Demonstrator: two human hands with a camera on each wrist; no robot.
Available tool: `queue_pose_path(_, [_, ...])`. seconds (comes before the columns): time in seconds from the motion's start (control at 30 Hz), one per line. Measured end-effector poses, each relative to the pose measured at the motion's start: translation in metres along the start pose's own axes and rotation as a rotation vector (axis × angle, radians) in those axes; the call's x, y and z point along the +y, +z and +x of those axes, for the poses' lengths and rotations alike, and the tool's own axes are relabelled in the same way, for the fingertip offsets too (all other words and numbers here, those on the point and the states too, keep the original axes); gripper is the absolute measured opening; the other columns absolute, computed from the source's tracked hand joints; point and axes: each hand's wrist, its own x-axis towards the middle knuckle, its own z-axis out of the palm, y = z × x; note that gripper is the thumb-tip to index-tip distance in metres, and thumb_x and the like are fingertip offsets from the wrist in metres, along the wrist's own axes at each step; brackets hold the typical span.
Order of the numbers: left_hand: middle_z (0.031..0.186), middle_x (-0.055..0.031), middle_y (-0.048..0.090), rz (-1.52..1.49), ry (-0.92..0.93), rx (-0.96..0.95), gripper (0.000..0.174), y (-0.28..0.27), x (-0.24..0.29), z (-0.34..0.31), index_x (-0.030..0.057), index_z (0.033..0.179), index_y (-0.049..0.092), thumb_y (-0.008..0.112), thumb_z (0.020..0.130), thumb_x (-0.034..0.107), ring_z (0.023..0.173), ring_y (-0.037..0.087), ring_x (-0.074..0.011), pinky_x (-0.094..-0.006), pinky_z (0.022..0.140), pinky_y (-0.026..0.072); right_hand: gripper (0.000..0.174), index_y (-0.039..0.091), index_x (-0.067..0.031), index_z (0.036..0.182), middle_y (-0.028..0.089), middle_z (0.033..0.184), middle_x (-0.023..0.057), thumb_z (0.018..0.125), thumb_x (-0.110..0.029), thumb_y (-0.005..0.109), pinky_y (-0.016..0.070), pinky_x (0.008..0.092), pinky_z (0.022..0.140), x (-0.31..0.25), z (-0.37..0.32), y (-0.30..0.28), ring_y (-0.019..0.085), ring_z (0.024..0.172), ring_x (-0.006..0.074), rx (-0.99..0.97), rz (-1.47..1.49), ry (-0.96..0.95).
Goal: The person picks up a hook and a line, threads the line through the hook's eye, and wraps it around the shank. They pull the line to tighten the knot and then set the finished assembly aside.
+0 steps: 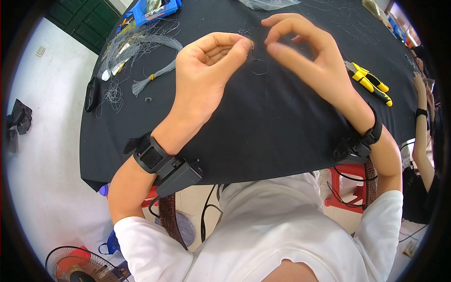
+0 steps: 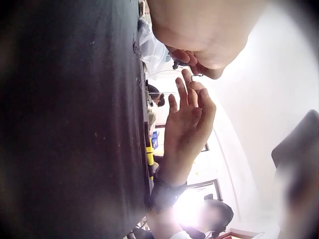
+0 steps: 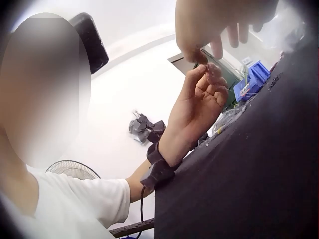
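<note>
My left hand (image 1: 202,75) pinches a tiny metal piece (image 2: 196,77) between thumb and index finger; it looks like a small hook, with thin line near it. The other fingers of that hand are curled in. To its right my right hand (image 1: 312,58) is raised, thumb and index finger apart and slightly blurred, with no object visible between them. In the left wrist view the right hand (image 2: 187,124) has its fingertips close beside the metal piece; contact cannot be told. The right wrist view shows the left hand (image 3: 197,109) with thumb and index fingertips together.
Yellow-black pliers (image 1: 371,83) lie right on the black cloth table (image 1: 263,136). Bundled grey line (image 1: 162,70), loose tangles and a blue tray (image 1: 141,18) are at the left and back. A clear bag (image 1: 268,3) lies at the far edge. Another person's arm (image 1: 419,136) shows far right.
</note>
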Motion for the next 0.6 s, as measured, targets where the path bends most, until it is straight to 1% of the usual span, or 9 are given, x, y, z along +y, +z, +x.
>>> queue_pose_path(0.03, [0.090,-0.0027,0.063,0.000,-0.005,0.007,0.016,0.000,0.001,0.000,-0.0014,0.096,0.062,0.059,0.085,0.011,0.075,0.050,-0.0024,-0.0151,0.069,0.0402,0.011,0.060,-0.0079,0.085,0.057,0.113,0.0049,0.075,-0.010,0.062,0.0367,0.0329,0.093,-0.004,0.000,-0.002,0.051,0.107,0.0183,-0.030,-0.005,-0.068])
queue_pose_path(0.13, [0.090,-0.0026,0.063,-0.012,-0.014,0.015,0.016,0.001,0.002,-0.001,-0.0013,0.096,0.062,0.059,0.085,0.011,0.074,0.050,-0.0020,-0.0149,0.068,0.0400,0.014,0.060,-0.0066,0.084,0.058,0.108,0.0060,0.071,-0.006,0.065,0.0369,0.0325,0.092,-0.001,-0.001,0.003,0.052,0.104,0.0194,-0.029,-0.122,-0.179])
queue_pose_path(0.17, [0.090,-0.0026,0.063,-0.018,-0.015,0.015,0.016,0.001,0.002,-0.001,-0.0013,0.095,0.062,0.059,0.085,0.011,0.074,0.050,-0.0020,-0.0149,0.068,0.0400,0.012,0.060,-0.0054,0.081,0.057,0.106,0.0065,0.070,-0.004,0.066,0.0381,0.0313,0.091,0.001,0.000,0.003,0.053,0.102,0.0195,-0.065,-0.085,-0.166])
queue_pose_path(0.27, [0.090,-0.0026,0.063,-0.010,0.004,0.015,0.016,0.000,0.000,0.000,-0.0009,0.095,0.062,0.060,0.085,0.011,0.074,0.050,-0.0022,-0.0153,0.068,0.0402,0.009,0.060,-0.0048,0.080,0.058,0.100,0.0058,0.072,-0.002,0.064,0.0406,0.0293,0.087,0.002,0.001,0.002,0.055,0.097,0.0184,-0.043,-0.028,-0.161])
queue_pose_path(0.37, [0.089,-0.0028,0.063,0.014,-0.029,0.027,0.016,0.001,0.000,0.000,-0.0009,0.095,0.062,0.060,0.085,0.011,0.074,0.051,-0.0026,-0.0157,0.068,0.0401,0.009,0.060,-0.0029,0.080,0.059,0.089,0.0044,0.072,0.000,0.064,0.0441,0.0260,0.077,0.003,0.002,0.003,0.057,0.084,0.0157,0.005,0.041,-0.175])
queue_pose_path(0.47, [0.089,-0.0027,0.063,0.031,-0.032,0.040,0.016,0.001,-0.002,0.001,-0.0009,0.094,0.062,0.061,0.084,0.011,0.075,0.051,-0.0031,-0.0161,0.069,0.0398,0.010,0.060,-0.0014,0.080,0.059,0.079,0.0032,0.072,0.001,0.063,0.0440,0.0233,0.064,-0.012,-0.001,0.001,0.055,0.069,0.0128,-0.096,0.068,-0.058])
queue_pose_path(0.57, [0.089,-0.0030,0.063,0.041,-0.026,0.052,0.017,0.000,-0.002,0.002,-0.0009,0.094,0.063,0.062,0.083,0.011,0.075,0.050,-0.0033,-0.0165,0.069,0.0395,0.008,0.059,-0.0028,0.079,0.059,0.072,0.0036,0.073,-0.007,0.063,0.0428,0.0260,0.054,-0.017,-0.002,0.002,0.054,0.060,0.0135,-0.264,0.169,-0.087])
queue_pose_path(0.6, [0.089,-0.0032,0.063,0.039,-0.022,0.049,0.017,-0.001,-0.002,0.002,-0.0011,0.095,0.062,0.062,0.083,0.012,0.075,0.050,-0.0034,-0.0165,0.069,0.0395,0.008,0.059,-0.0030,0.079,0.058,0.072,0.0039,0.072,-0.006,0.063,0.0430,0.0264,0.053,-0.018,-0.003,0.005,0.054,0.059,0.0142,-0.282,0.209,-0.104])
